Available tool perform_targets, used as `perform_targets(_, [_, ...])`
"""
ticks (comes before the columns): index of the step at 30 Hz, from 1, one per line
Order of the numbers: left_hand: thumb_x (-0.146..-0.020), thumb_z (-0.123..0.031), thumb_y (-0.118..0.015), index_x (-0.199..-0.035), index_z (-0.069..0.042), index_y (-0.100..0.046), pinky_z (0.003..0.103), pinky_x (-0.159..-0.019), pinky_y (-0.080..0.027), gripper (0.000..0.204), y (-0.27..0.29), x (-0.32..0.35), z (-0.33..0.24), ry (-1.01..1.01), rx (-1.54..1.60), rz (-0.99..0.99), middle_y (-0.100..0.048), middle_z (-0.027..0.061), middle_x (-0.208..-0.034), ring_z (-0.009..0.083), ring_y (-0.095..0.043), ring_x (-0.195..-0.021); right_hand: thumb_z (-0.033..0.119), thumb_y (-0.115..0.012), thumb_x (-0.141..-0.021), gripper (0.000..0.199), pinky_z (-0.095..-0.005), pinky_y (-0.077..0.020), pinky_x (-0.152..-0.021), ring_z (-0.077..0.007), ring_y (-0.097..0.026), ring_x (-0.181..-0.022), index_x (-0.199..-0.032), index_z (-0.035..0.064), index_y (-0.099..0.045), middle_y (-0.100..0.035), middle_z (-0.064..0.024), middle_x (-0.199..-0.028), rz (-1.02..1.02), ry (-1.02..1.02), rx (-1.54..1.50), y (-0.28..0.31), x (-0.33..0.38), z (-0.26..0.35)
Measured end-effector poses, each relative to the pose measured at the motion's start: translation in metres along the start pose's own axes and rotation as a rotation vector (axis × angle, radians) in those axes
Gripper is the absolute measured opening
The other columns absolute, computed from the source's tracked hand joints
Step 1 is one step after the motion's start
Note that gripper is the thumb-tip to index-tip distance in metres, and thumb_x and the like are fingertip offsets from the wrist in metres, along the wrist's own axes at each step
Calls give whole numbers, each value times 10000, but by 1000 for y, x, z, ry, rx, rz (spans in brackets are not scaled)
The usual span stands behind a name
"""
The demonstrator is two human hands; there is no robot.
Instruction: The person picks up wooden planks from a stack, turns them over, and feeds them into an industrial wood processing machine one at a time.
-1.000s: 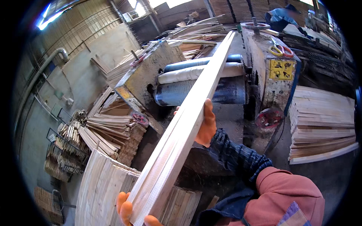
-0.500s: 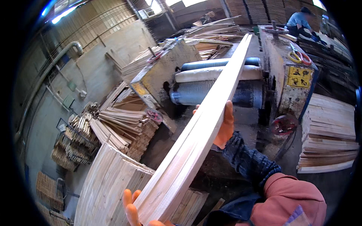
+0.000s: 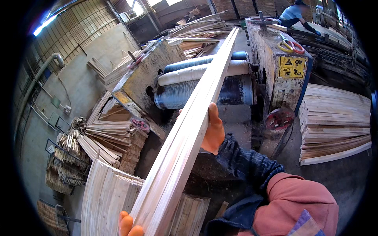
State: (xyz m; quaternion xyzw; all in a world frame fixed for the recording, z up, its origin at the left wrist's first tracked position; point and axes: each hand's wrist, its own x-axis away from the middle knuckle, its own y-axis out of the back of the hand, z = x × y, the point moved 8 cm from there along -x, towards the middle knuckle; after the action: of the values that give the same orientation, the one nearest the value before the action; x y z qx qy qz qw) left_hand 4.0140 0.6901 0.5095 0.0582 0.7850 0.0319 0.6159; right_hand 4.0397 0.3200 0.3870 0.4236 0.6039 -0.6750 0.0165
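You stand in a big wood shop, right in front of a large, dusty machine with fat rollers lying across it. Stacks of thin boards sit all around: one pile on your right, a curved stack by your left knee, and bundles of strips farther left. Another person bends over work far behind the machine.

You hold a bunch of long, pale wood strips pressed together like one plank. It slants up from your lap toward the top of the machine, above the rollers and not touching them.

Your right hand, in an orange glove, wraps the bundle's right side about halfway up, with the thumb on its edge. The grip is tight on the wood. Your left hand is under the near end at the bottom of the picture. Only the fingertips show, so it may be cupping the end, but I cannot tell how firmly.

It looks like you are carrying the bundle near the machine. For the next move, keep both hands firm so the strips stay together, and watch the far tip so it does not bump the machine.
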Motion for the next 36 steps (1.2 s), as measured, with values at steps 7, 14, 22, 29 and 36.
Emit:
perform_targets(7, [-1060,-361,-451,-1117,-25,-649,561,-1059,-492,393,-2,-3,-3,-6,-57,47,-658,252,-1203,391,-634,-1127,395,-725,-981,875,-589,-287,-1247,-410,-346,-1504,-1642,147,-207,-296,-250,-1619,-437,357,1201,-31,29,64])
perform_targets(14, [-1060,-308,-458,-1091,-35,-620,578,-1074,-481,319,-6,0,-12,-101,37,56,-656,238,-1125,379,-635,-1073,243,-664,-1006,403,-535,-305,-1236,-426,-481,-1442,-1398,152,-650,-629,-205,-1430,98,809,1972,-128,25,43])
perform_targets(22, [-1056,-274,-461,-970,-36,-620,542,-1081,-480,299,-16,-1,-13,-3,6,52,-649,174,-988,308,-619,-922,280,-740,-948,547,-577,-368,-1192,-291,-653,-1267,-1438,378,-517,-678,-48,-1393,614,959,2606,-118,22,22])
perform_targets(29, [-1086,-273,-464,-982,-57,-627,531,-1086,-476,291,-33,3,-15,-15,59,103,-636,141,-989,286,-613,-929,162,-766,-872,385,-477,-488,-1090,-296,-667,-1225,-1197,267,-590,-712,-32,-1309,914,742,2621,-131,6,30])
perform_targets(36, [-1090,-288,-496,-1003,-47,-645,528,-1076,-491,297,-35,-1,-18,-71,16,112,-638,139,-998,291,-625,-943,197,-732,-876,329,-457,-506,-1004,-270,-696,-1158,-1184,264,-636,-757,-21,-1213,754,820,2602,-132,3,30])
